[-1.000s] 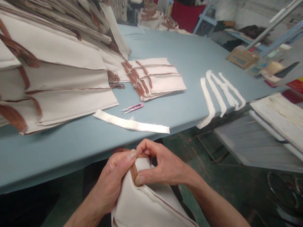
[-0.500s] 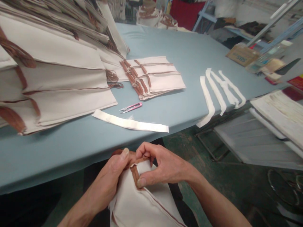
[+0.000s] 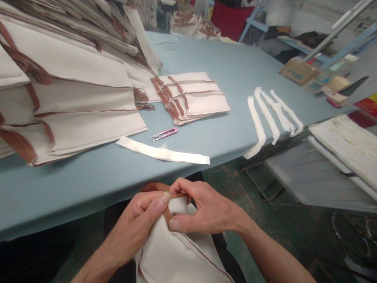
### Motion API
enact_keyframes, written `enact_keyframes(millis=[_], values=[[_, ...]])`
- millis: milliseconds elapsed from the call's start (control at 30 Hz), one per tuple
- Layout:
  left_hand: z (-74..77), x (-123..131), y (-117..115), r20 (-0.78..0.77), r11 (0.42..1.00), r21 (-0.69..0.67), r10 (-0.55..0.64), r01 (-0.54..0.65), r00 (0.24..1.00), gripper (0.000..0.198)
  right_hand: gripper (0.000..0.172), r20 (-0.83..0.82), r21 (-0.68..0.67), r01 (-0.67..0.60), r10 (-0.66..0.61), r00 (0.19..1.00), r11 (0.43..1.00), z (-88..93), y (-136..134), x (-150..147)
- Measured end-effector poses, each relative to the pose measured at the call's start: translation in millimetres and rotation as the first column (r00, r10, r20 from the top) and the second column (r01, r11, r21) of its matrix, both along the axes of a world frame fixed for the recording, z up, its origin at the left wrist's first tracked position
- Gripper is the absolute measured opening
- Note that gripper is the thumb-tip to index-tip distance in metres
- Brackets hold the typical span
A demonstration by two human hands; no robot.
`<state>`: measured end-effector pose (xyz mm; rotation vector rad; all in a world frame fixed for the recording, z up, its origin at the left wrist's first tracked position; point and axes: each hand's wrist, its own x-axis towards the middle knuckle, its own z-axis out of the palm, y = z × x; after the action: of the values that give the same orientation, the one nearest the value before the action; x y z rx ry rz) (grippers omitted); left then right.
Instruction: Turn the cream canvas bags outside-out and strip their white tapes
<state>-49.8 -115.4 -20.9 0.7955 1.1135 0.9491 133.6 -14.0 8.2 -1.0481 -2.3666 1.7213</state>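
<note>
A cream fabric piece with brown edging (image 3: 176,251) lies over my lap, its upper corner between both hands. My left hand (image 3: 141,218) pinches the brown-edged corner, thumb on top. On the right of that corner, my right hand (image 3: 203,208) grips the fabric, its thumb on the brown strip and its index finger curled at the top edge. A small cream patch shows between the two thumbs. Beyond my hands, a long white strip (image 3: 161,153) lies near the table edge, with pink thread snips (image 3: 165,134) just behind it.
The blue-covered table (image 3: 235,67) bears large stacked cream pieces with brown straps (image 3: 88,98) at left and a smaller stack (image 3: 206,98) in the middle. Several white strips (image 3: 259,125) hang near the right edge. A cardboard box (image 3: 299,71) stands at the back right.
My left thumb has moved right and down onto the brown corner, and the left fingers have curled in behind it. My right hand keeps its grip, with its thumb shifted slightly left.
</note>
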Motion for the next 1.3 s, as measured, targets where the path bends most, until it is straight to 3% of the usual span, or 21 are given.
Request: enact_keyframes(millis=[133,300,433,633,733,867,967,1200,1300], values=[[-2.4,3,-2,-0.022,0.991,-0.091,0.093,-0.094,0.995,0.067,0.037,0.051,0.054,0.002,-0.005,0.999,0.999,1.5,-4,-3],[-2.0,13,-11,0.242,0.958,-0.243,0.214,-0.154,0.946,0.055,0.043,-0.044,0.011,0.067,-0.066,0.997,0.998,-3.5,-6,-5],[-4.1,26,-20,0.293,0.932,-0.300,0.292,-0.202,0.911,0.053,0.045,-0.093,0.013,0.081,-0.080,0.992,0.997,-6.8,-14,-4],[0.3,41,-15,0.232,0.812,-0.327,0.565,-0.484,0.792,0.057,0.039,-0.079,0.006,0.128,-0.127,0.989,0.992,-10.2,-21,-12],[4.7,36,-14,0.217,0.835,-0.293,0.531,-0.465,0.819,0.055,0.043,-0.115,-0.003,0.124,-0.124,0.986,0.992,-14.2,-15,-15],[1.4,24,-21,0.118,0.920,-0.206,0.362,-0.334,0.925,0.054,0.052,-0.091,-0.050,-0.050,0.046,0.995,0.997,-17.8,-1,-11],[-4.6,19,-22,0.105,0.960,-0.120,0.264,-0.252,0.959,0.062,0.055,-0.067,-0.073,-0.141,0.136,0.988,0.987,-15.8,5,-6],[-0.6,25,-12,-0.019,0.946,-0.016,0.324,-0.324,0.946,0.064,0.041,0.051,0.066,-0.093,0.090,0.995,0.993,-2.6,-5,-4],[1.9,28,-11,-0.033,0.943,-0.009,0.332,-0.332,0.943,0.064,0.046,0.042,0.073,-0.069,0.066,0.997,0.995,1.3,-3,-4]])
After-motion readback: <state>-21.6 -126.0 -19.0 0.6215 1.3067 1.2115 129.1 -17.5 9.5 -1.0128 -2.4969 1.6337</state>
